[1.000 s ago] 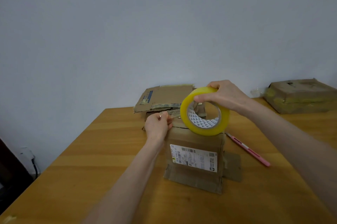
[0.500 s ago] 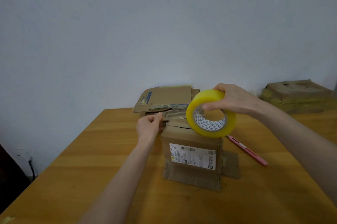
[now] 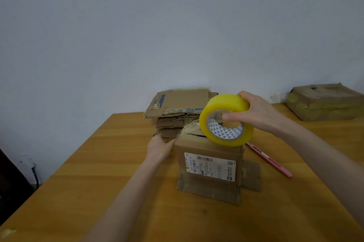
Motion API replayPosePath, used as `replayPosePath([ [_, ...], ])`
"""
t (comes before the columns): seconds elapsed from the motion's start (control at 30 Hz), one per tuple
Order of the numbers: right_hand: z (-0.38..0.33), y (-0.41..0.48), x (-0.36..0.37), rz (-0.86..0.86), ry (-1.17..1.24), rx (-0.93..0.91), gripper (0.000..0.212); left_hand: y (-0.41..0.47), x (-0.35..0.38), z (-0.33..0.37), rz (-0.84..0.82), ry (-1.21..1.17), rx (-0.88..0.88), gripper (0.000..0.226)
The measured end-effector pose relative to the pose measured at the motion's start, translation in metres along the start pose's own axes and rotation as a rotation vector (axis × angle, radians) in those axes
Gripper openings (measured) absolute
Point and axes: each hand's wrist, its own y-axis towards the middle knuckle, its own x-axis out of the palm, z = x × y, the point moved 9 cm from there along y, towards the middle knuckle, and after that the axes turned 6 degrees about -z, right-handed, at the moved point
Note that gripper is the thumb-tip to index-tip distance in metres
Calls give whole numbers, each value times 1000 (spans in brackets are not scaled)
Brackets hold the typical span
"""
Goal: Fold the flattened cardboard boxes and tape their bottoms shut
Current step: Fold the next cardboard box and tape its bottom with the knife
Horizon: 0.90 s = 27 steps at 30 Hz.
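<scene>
A folded cardboard box [image 3: 210,174] with a white shipping label stands upside down on the wooden table [image 3: 98,182], its lower flaps spread out. My right hand [image 3: 254,112] grips a yellow tape roll [image 3: 226,119] just above the box's top. A clear strip of tape [image 3: 186,128] runs from the roll down to the box's upper left edge. There my left hand [image 3: 159,147] holds the tape end against the box's left side; its fingertips are partly hidden. A stack of flattened boxes [image 3: 177,112] lies behind.
A pink utility knife [image 3: 269,161] lies on the table right of the box. A taped-up box [image 3: 325,102] sits at the far right by the wall. A dark object and a cable [image 3: 35,174] are beyond the table's left edge.
My left hand has drawn the tape end down and left, from above the box to its left side. My right hand has shifted the roll slightly right and tilted it.
</scene>
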Motion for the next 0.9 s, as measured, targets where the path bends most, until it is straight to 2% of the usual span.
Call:
replayPosePath([
  [0.07,2,-1,0,6,19,-3,45,-11,-17,29,173,174,245,54],
  [0.1,3,-1,0,7,30,-5,47,-24,-17,49,203,189,404,49],
  [0.17,3,-2,1,8,48,-10,48,-45,5,82,87,298,648,47],
  [0.23,5,-3,0,14,80,-16,47,-52,38,89,-81,496,747,63],
  [0.33,14,-5,7,6,170,-4,47,-41,53,80,-171,623,766,77],
  [0.43,22,-6,20,8,337,2,47,-42,58,76,-165,788,817,97],
  [0.53,19,-8,13,63,424,-43,41,-44,59,75,-138,813,816,99],
  [0.77,14,-14,-29,58,231,-56,21,-47,59,74,-160,858,766,92],
  [0.9,30,-23,-42,-17,172,26,38,-47,61,74,-183,817,743,92],
])
